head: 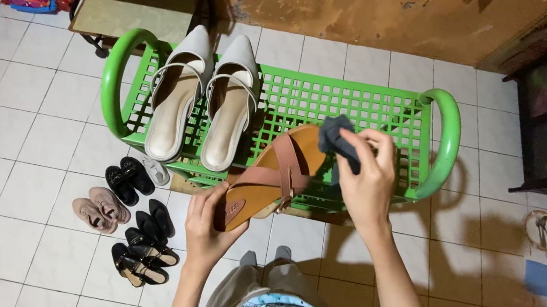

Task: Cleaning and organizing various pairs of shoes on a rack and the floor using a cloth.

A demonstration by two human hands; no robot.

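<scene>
A green rack (377,111) on the tiled floor (26,107) bears two white shoes (204,95), and above its front edge the left hand (207,226) grips a brown sandal (271,174) by the heel while the right hand (368,180) pinches a grey cloth (335,137) at its toe.

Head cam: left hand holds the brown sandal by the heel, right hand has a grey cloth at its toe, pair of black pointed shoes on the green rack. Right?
Not quite. In the head view the pair on the green rack is white, not black. The rest stands: the left hand holds the brown sandal by the heel, and the right hand has a grey cloth at its toe.
</scene>
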